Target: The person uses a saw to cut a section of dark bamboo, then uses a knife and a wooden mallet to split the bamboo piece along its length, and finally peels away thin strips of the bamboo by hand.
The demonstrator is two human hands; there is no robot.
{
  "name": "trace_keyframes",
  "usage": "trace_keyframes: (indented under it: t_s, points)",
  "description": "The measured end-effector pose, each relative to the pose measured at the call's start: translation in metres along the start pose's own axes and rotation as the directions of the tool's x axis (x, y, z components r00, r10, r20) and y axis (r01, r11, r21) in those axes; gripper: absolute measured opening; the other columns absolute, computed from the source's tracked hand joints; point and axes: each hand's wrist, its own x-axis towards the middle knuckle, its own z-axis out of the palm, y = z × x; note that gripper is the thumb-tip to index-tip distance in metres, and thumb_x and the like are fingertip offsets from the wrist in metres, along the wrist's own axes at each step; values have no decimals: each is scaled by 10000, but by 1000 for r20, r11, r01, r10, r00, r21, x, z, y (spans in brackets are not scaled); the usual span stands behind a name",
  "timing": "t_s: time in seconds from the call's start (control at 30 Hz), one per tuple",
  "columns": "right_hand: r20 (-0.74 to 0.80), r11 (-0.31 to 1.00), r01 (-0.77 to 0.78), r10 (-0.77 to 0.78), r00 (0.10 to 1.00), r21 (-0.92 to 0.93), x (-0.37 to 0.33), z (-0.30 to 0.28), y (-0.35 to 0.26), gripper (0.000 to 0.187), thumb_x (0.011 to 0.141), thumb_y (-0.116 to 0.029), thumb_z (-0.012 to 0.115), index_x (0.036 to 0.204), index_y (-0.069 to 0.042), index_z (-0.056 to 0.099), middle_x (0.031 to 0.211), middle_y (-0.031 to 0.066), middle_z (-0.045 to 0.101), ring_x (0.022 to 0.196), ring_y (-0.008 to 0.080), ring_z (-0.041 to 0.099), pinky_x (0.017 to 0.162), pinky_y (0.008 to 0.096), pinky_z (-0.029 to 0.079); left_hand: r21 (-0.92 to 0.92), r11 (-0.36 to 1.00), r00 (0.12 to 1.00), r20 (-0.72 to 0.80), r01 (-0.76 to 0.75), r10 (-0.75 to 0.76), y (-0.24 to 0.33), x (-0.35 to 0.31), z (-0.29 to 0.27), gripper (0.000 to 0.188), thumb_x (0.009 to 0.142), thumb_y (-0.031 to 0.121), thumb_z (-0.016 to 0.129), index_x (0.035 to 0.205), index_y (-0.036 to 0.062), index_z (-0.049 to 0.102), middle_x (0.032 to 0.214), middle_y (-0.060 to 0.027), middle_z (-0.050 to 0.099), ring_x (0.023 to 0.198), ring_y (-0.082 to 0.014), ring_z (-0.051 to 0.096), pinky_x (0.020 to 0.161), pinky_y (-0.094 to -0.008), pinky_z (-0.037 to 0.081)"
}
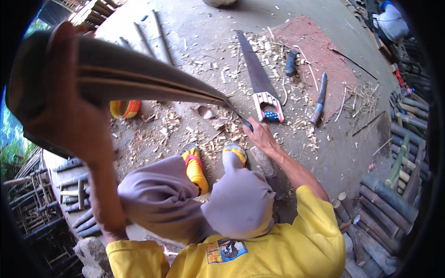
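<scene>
A thick dark bamboo pole (pixel 153 67) slants across the left side, with a long pale split along it. My left hand (pixel 69 106) is closed around its near, thick end, slightly blurred. At the pole's far, narrow end, a knife (pixel 244 121) touches the split with its thin blade. The knife's dark handle sits in my right hand (pixel 261 136), which is closed on it. Just beyond that hand lies a handsaw (pixel 259 76) with a striped, star-painted handle.
Wood chips (pixel 218 129) litter the concrete floor around my feet. A short black-wrapped piece (pixel 291 63) and a dark stick-like tool (pixel 320 99) lie on the reddish sheet (pixel 301 34). An orange ring (pixel 126 109) stands at left. Bamboo poles (pixel 387 199) are piled right; a person (pixel 391 23) is beyond.
</scene>
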Motion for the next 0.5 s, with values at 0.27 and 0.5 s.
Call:
trace_keyframes:
  t_s: [0.27, 0.5]
  points:
    - [-667, 907, -420, 296, 684, -27, 63, -46, 149, 335, 910, -349, 490, 1010, -30, 480, 710, 200, 617, 702, 416, 611, 633, 505, 454, -288, 691, 749, 244, 663, -617, -135, -80, -53, 618, 720, 27, 727, 1266, 12, 439, 1152, -147, 585, 1076, -270, 590, 1005, -446, 442]
    - [-718, 654, -750, 476, 508, -98, 97, -96, 248, 374, 886, -274, 561, 1130, -28, 421, 904, 290, 608, 851, 452, 607, 732, 531, 470, -452, 712, 839, 374, 537, -396, -106, -71, -9, 585, 783, 177, 639, 1275, -13, 386, 1185, -177, 529, 1180, -316, 484, 1074, -488, 303]
